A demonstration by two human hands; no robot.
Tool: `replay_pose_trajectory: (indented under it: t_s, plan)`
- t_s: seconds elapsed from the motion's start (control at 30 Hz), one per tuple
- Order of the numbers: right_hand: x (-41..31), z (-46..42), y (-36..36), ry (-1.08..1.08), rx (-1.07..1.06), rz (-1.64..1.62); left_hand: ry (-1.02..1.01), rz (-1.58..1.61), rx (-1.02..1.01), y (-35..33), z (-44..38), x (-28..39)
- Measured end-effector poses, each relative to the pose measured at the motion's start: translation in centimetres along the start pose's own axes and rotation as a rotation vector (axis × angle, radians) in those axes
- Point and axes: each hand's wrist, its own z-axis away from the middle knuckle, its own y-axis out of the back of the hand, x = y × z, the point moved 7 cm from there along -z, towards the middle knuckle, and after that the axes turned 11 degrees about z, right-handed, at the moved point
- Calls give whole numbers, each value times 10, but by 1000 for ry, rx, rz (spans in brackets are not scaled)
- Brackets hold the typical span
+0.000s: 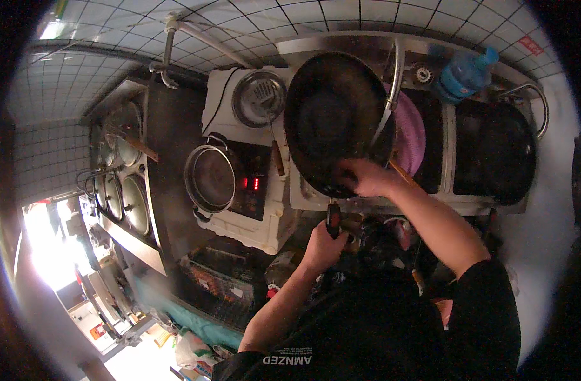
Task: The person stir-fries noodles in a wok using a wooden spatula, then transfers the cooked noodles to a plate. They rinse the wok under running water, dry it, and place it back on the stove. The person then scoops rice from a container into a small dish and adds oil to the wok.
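Observation:
My left hand [325, 245] is closed round the dark handle [334, 221] of a large black wok [335, 102], which sits tilted over a steel sink. Inside the wok's near edge is my right hand [364, 177], its fingers partly lost in shadow; whether they hold something cannot be told. From the curved faucet [396, 76] a pale stream or spout end reaches down into the wok's right side. A pink colander-like basin [410, 133] lies behind the wok, and a thin orange-brown stick [401, 172] shows beside my right wrist.
Left of the wok, a steel pot [210, 178] stands by a lit induction cooker [252, 197]. A slotted turner [276, 157] rests in a steel bowl [259, 100]. Another black wok [497, 152] and a blue water bottle [464, 78] are at right; lidded pots [137, 205] stand far left.

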Motion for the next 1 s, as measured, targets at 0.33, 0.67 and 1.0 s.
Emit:
replay_pose_trajectory:
  t_s: [0.33,0.67,1.0]
  plan:
    - [-1,-62,8,226,79,184,304,213,-248,-1,25,2]
    - [115,-29,40,-426,202,215,337,276,-219,-3,32,10]
    - [81,-110,98,-354,610,408,344,289,-281,-9,41,3]
